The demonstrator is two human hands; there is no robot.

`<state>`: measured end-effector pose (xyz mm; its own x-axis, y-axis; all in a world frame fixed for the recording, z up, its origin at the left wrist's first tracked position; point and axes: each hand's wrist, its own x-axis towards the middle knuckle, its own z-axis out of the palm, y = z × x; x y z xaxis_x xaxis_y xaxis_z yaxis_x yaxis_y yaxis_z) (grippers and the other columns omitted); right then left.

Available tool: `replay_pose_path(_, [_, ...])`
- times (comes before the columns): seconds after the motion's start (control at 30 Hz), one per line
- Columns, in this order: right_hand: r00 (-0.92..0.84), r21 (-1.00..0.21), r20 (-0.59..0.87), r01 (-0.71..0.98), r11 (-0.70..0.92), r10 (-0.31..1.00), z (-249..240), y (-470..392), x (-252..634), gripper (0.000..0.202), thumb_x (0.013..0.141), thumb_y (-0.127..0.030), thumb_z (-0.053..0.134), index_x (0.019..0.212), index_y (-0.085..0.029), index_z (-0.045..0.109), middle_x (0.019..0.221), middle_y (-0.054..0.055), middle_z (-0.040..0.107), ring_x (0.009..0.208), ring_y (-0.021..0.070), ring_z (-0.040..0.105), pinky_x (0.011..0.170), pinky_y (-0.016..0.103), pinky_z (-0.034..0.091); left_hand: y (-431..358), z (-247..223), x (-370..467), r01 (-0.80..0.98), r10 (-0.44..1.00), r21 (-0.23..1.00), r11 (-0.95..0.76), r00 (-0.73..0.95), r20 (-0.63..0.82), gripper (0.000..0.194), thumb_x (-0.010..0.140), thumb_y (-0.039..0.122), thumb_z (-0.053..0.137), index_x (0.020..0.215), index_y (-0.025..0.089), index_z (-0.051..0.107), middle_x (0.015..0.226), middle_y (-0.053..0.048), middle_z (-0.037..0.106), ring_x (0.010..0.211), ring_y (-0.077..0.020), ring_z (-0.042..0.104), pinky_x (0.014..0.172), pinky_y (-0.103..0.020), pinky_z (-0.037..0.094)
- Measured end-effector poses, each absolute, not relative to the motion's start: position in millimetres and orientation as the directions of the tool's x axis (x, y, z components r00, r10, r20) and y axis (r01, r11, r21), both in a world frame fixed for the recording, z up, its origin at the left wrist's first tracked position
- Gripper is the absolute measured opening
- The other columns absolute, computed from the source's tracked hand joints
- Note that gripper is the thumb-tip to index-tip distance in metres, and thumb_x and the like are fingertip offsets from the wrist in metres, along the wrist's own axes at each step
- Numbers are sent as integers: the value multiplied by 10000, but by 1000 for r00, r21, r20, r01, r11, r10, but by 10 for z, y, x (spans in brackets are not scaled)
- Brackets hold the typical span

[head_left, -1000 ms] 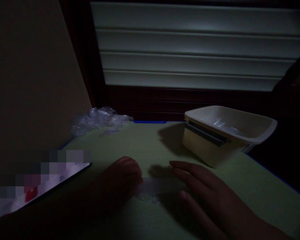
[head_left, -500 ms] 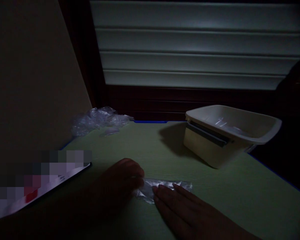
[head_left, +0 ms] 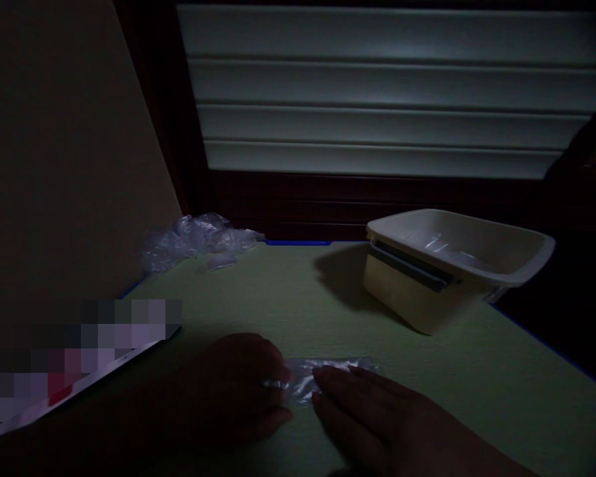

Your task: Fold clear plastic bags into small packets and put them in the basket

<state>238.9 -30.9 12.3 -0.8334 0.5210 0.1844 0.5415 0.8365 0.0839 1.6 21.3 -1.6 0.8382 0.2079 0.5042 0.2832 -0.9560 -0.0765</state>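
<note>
A small, flat clear plastic bag lies crinkled on the green tabletop in front of me. My left hand is at the bag's left end, fingers curled over it, with a bit of plastic showing between the fingers and the thumb. That hand is very dark, so its exact grip is hard to make out. My right hand lies flat across the right part of the bag, fingers stretched out and pressing on it.
A cream plastic bin with a dark handle stands at the right and has clear plastic inside. Crumpled clear plastic is heaped at the back left corner. A pixelated, screen-like device is at left. A slatted panel rises behind the table.
My left hand has moved slightly down toward me, and its thumb now sits lower, apart from the fingertips. My right hand has shifted a little right on the bag.
</note>
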Motion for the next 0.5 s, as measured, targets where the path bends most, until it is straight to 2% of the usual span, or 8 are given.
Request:
replay_pose_path(0.1, [-807, 86, 264, 566, 820, 529, 84, -352, 2405, 410, 907, -392, 402, 1123, -109, 606, 1138, 126, 629, 1023, 231, 601, 849, 299, 514, 170, 25, 15, 229, 149, -98, -968, 849, 507, 215, 886, 232, 508, 703, 161, 596, 750, 20, 684, 780, -86, 632, 810, -186, 466])
replay_pose_path(0.2, [-757, 56, 318, 617, 785, 571, 56, -385, 2427, 358, 932, -338, 342, 991, -168, 651, 1016, 88, 687, 876, 193, 658, 702, 262, 550, 109, 84, 24, 260, 153, -124, -958, 825, 544, 231, 911, 232, 451, 757, 148, 601, 748, -7, 694, 774, -107, 647, 758, -196, 488])
replay_pose_path(0.33, [-693, 14, 334, 682, 732, 639, 112, -364, 2444, 341, 927, -268, 330, 871, -211, 662, 864, 35, 710, 748, 163, 673, 620, 239, 532, 60, 97, 28, 329, 214, -103, -939, 792, 572, 186, 908, 240, 418, 902, 154, 583, 832, -31, 704, 835, -142, 653, 730, -237, 512])
replay_pose_path(0.5, [-583, 14, 307, 793, 609, 752, 209, -251, 2474, 319, 889, -205, 363, 742, -206, 647, 666, 21, 683, 542, 156, 646, 480, 236, 475, 0, 20, 36, 378, 314, -17, -926, 791, 525, 191, 874, 221, 464, 1035, 147, 537, 1017, -71, 666, 998, -152, 596, 847, -239, 491])
